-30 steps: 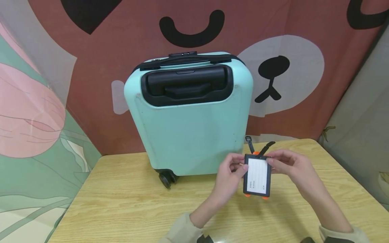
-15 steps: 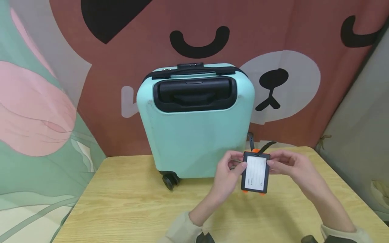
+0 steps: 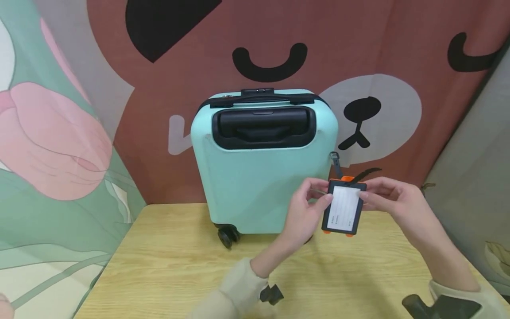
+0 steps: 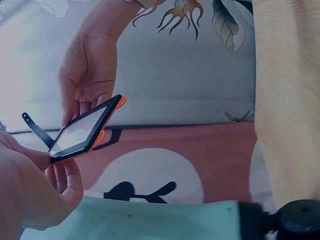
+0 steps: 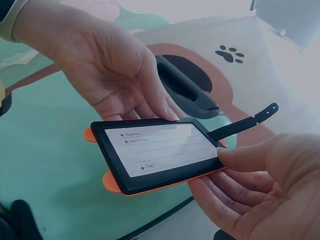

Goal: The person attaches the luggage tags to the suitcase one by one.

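Note:
A luggage tag (image 3: 343, 208) with a black frame, orange edges and a white card is held up between both hands. In the right wrist view the card reads Name, Address and Tel. My left hand (image 3: 308, 212) pinches the tag's left edge, thumb on the front. The right hand (image 3: 398, 204) pinches its upper right edge the same way. A black strap (image 5: 245, 124) sticks out from the tag's top, its two ends spread apart; the buckle end (image 3: 335, 161) points up. Behind the hands stands a mint green suitcase (image 3: 259, 186), upright, with its black handle (image 3: 264, 126) folded down.
The suitcase stands on a wooden table (image 3: 179, 270), one black wheel (image 3: 228, 237) showing at its lower left. A printed curtain (image 3: 159, 168) with a bear face hangs close behind, with more fabric at both sides.
Both hands have raised the tag a little, keeping their pinch on it. The head view has shifted, so the suitcase appears lower, smaller and further right.

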